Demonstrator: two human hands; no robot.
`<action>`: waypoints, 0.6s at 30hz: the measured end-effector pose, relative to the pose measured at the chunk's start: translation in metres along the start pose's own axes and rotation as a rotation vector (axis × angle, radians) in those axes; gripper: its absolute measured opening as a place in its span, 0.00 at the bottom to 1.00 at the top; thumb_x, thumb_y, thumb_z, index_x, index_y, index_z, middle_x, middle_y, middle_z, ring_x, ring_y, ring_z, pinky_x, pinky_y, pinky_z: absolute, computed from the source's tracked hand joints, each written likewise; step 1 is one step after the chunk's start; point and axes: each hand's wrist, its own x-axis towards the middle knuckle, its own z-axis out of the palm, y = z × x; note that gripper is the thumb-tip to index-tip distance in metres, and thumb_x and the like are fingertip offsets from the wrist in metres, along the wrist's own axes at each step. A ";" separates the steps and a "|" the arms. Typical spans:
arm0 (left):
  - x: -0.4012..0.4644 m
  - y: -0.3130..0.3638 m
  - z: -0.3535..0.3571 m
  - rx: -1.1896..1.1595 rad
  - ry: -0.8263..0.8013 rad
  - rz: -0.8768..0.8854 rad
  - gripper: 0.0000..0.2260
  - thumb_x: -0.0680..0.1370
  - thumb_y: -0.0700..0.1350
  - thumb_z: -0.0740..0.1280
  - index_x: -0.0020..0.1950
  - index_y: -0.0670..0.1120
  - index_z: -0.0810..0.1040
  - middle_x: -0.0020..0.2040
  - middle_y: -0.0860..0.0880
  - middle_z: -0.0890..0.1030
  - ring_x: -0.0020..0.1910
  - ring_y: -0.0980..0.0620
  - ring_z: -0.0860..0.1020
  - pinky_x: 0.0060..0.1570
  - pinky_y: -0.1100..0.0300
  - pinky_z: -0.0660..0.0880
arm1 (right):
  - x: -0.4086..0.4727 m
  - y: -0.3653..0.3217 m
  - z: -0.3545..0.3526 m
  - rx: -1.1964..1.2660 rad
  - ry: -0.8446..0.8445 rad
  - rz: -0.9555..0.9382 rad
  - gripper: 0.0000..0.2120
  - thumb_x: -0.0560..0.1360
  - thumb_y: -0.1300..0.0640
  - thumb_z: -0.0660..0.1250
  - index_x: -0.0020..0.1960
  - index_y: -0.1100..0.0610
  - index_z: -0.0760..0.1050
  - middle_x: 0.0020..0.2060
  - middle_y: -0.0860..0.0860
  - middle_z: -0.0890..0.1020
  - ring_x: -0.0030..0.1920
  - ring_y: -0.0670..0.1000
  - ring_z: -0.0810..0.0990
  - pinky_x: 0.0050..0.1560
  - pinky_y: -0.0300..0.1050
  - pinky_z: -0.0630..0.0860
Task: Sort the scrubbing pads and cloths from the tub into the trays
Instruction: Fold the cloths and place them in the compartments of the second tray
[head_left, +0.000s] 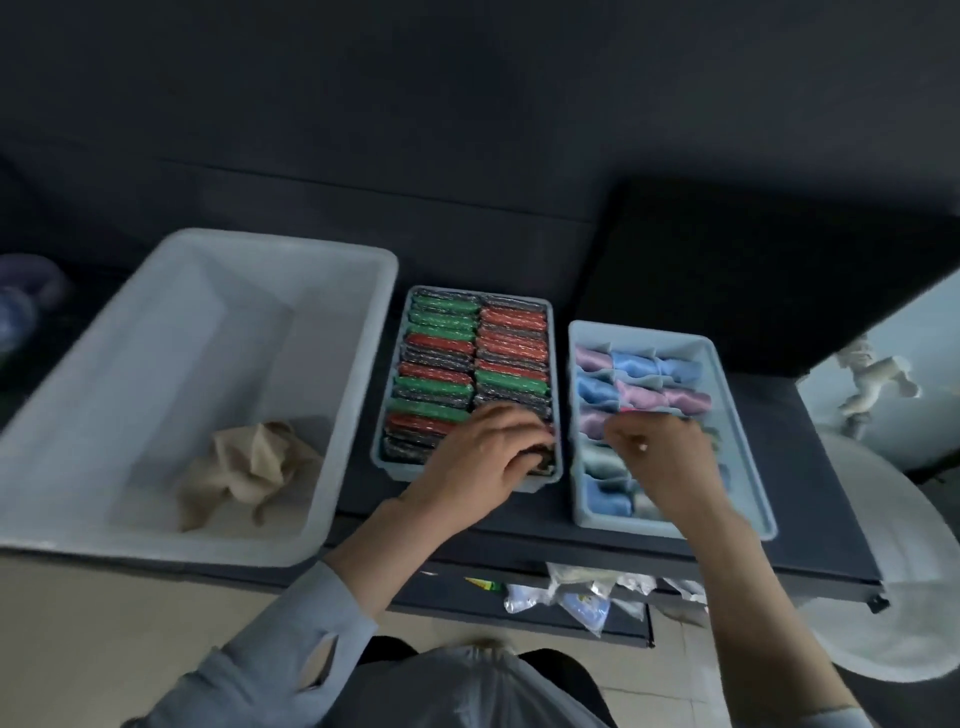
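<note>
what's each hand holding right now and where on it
The left hand grips a dark scrubbing pad by its near end in the pad tray. The right hand has curled fingers over the cloth tray; any hold cannot be told.

your left hand (480, 452) reaches forward on a grey-sleeved arm, fingers curled down at the near right corner of the left tray. your right hand (662, 457) reaches on a bare forearm, fingers bent, pinching over the right tray's middle.

The left hand (480, 452) hides the pad tray's (387, 462) near corner; the frame is motion-blurred.
</note>
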 end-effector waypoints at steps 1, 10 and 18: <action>-0.008 -0.011 -0.016 0.017 0.048 -0.028 0.12 0.78 0.46 0.67 0.61 0.49 0.80 0.59 0.53 0.79 0.61 0.55 0.74 0.64 0.63 0.67 | 0.002 -0.022 0.003 0.081 0.061 -0.049 0.07 0.73 0.59 0.71 0.38 0.50 0.83 0.31 0.52 0.83 0.32 0.57 0.80 0.34 0.45 0.76; -0.132 -0.159 -0.135 0.096 0.163 -0.577 0.12 0.74 0.40 0.72 0.56 0.47 0.82 0.56 0.47 0.82 0.54 0.45 0.80 0.53 0.57 0.74 | 0.019 -0.245 0.068 0.375 0.056 -0.477 0.08 0.74 0.63 0.69 0.49 0.54 0.85 0.44 0.47 0.87 0.39 0.47 0.84 0.48 0.35 0.77; -0.175 -0.214 -0.172 0.081 -0.037 -0.641 0.16 0.77 0.45 0.69 0.64 0.48 0.78 0.61 0.47 0.79 0.58 0.47 0.78 0.56 0.57 0.71 | 0.042 -0.336 0.158 -0.096 -0.467 -0.209 0.12 0.76 0.51 0.65 0.53 0.57 0.81 0.49 0.57 0.83 0.51 0.59 0.81 0.48 0.45 0.76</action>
